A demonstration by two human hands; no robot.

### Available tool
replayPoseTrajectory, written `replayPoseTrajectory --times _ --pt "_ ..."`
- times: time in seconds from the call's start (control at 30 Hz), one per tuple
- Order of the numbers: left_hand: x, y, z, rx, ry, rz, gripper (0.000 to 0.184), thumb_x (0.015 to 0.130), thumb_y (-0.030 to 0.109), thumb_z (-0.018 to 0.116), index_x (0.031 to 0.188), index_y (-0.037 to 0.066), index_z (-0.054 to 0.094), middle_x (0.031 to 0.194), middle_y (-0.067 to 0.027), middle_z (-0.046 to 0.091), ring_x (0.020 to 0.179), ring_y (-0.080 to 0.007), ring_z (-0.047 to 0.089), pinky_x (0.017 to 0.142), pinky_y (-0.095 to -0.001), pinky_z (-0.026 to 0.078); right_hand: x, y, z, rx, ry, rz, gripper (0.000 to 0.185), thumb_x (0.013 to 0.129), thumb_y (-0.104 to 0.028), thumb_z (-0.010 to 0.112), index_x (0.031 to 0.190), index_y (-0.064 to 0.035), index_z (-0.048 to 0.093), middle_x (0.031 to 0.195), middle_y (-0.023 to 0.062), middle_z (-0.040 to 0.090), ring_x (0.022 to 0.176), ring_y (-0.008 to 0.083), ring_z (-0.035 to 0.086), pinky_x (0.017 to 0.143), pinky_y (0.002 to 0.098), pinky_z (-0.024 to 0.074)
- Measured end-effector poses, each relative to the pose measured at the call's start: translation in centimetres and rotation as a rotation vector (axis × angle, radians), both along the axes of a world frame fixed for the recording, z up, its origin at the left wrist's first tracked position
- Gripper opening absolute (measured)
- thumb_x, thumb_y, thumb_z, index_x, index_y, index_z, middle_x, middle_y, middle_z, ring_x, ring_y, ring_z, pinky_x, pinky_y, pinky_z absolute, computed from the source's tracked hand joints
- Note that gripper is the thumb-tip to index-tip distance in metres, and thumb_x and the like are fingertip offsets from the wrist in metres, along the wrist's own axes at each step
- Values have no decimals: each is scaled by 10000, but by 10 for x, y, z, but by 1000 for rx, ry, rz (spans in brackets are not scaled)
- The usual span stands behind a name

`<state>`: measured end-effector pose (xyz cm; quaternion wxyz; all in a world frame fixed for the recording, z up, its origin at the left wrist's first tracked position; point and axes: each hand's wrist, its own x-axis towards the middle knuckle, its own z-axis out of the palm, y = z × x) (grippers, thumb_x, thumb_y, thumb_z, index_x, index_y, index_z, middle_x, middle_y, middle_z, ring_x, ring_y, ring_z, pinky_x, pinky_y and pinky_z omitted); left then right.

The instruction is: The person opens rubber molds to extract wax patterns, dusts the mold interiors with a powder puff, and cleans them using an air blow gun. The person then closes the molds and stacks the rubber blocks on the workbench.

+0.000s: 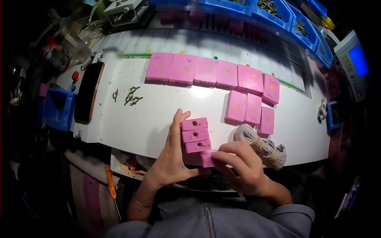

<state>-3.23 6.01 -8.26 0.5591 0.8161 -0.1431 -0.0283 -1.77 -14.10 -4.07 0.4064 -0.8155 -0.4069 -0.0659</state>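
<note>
Three small pink blocks (pixel 195 135), each with a dark hole in its end face, form a stack near the table's front edge. My left hand (pixel 171 152) is open along their left side, fingers up and thumb stretched out below them. My right hand (pixel 244 164) pinches another pink block (pixel 208 158) between thumb and fingers, just below the stack. Beyond my hands, a row of larger pink blocks (pixel 205 71) with yellow dots crosses the white table (pixel 158 99). Smaller dotted pink blocks (pixel 237 106) stand at its right end.
A grey cloth bundle (pixel 262 146) tied with bands lies right of my right hand. Green branched pieces (pixel 133 96) and a phone (pixel 89 92) are at left. Blue bins (pixel 274 14) line the back; a device with a blue screen (pixel 358 61) stands at right. An orange screwdriver (pixel 110 182) is lower left.
</note>
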Motion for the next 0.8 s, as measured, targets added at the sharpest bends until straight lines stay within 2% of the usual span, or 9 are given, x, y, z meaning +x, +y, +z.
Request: replayPoseTrajectory --times 0.17,0.27,0.37,0.4,0.43,0.5,0.53,0.67,0.8 --pt "0 -7 -6 -78 -45 46 1296 534 253 874 1400 9 -59 1357 -251 258 1247 -383 324 1027 -455 296 3 17 -23 155 -56 43 314 682 25 676 975 30 564 979 169 559 854 307 571 719 347 473" --pt "1 -7 -12 -96 -43 84 1276 536 227 871 1402 6 -41 1334 -239 294 1221 -374 360 1014 -444 310 0 17 -33 312 -33 -55 428 660 74 693 1052 6 535 1044 181 562 926 296 567 787 343 462" --pt "4 -7 -15 -77 -108 54 1245 540 181 859 1404 2 -19 1293 -225 334 1186 -365 392 993 -436 329 0 17 -37 269 176 -141 769 621 -17 767 1274 3 361 1290 228 382 1166 352 425 961 386 367" --pt "4 -7 -17 -91 -117 43 1233 543 168 852 1404 0 -14 1278 -222 344 1171 -362 402 985 -433 335 4 13 -41 176 280 -59 964 631 -65 786 1377 -2 179 1379 240 267 1272 360 322 1035 406 295" --pt "5 -8 -17 -106 -125 30 1220 546 155 845 1404 -1 -9 1263 -219 353 1157 -359 412 978 -429 341 6 16 -45 175 281 -63 964 631 -65 786 1377 -2 179 1379 240 267 1272 360 322 1035 406 295" --pt "5 -10 -15 -103 -122 34 1202 557 161 837 1402 -4 -2 1254 -217 359 1150 -357 417 976 -427 343 9 23 -53 469 610 85 1051 665 -104 783 1410 -14 46 1419 235 204 1321 337 259 1071 412 246" --pt "5 -10 -15 -98 -120 43 1185 568 167 829 1401 -6 4 1245 -216 365 1143 -356 421 974 -425 345 12 24 -56 412 608 121 1090 695 -126 770 1412 -18 -44 1439 225 156 1345 324 208 1087 399 214" --pt "8 -11 -17 -51 -151 45 1161 602 199 817 1404 6 0 1253 -214 385 1133 -333 452 969 -406 363 3 37 -55 397 538 104 1061 710 -126 755 1409 -2 -34 1437 237 113 1314 346 249 1077 394 219" --pt "9 -5 -20 -1 -157 2 1135 618 181 815 1406 23 13 1260 -215 409 1147 -307 468 972 -389 371 6 31 -56 342 561 101 1109 688 -216 778 1404 16 -37 1430 240 95 1319 357 212 1077 416 207"
